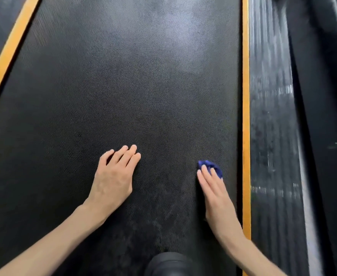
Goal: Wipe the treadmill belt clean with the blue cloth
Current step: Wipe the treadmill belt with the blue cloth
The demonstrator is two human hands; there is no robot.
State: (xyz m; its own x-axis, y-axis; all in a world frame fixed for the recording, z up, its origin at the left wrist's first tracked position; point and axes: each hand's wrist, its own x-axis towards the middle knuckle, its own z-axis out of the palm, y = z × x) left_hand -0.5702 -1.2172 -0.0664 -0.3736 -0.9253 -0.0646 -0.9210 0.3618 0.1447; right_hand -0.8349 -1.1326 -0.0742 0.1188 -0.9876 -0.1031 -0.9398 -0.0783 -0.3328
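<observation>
Head view: right hand [216,196] presses the bunched blue cloth [211,167] under flat fingertips onto the treadmill belt [123,86], near its orange edge strip [246,116]. Left hand [113,180] rests flat, grip released, empty. Best: firm, overlapping strokes outward from that grip.

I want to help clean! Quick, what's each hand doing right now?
Left hand: open, flat on the treadmill belt, holding nothing.
Right hand: fingers pressing the blue cloth onto the belt.
</observation>
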